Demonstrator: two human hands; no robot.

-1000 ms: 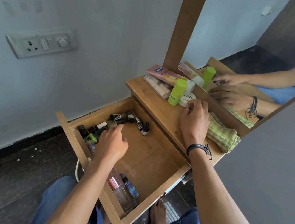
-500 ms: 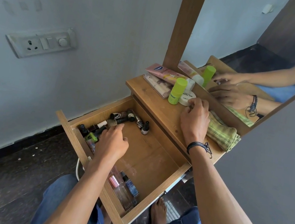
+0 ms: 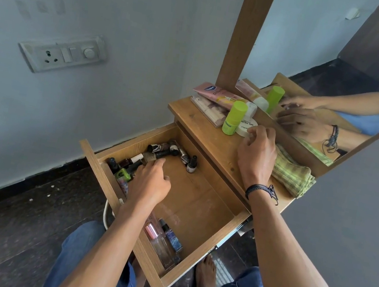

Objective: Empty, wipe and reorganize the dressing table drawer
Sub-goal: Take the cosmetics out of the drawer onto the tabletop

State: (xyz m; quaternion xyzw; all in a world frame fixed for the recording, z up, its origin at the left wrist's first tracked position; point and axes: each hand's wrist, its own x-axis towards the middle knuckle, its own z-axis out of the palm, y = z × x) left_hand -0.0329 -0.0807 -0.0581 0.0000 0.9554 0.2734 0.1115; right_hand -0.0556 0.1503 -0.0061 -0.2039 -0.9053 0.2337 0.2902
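Our left hand is inside the open drawer. Its index finger is stretched and touches one of the small bottles lying along the drawer's left and far walls; the thumb stays apart. More bottles lie in the near corner. Our right hand is over the worktop with bent fingers touching the edge of a white jar; we cannot tell if they grip it. Just beside the jar a green stick stands upright, and behind it lies a pink tube. A green cloth lies folded to the right of the hand, against the mirror.
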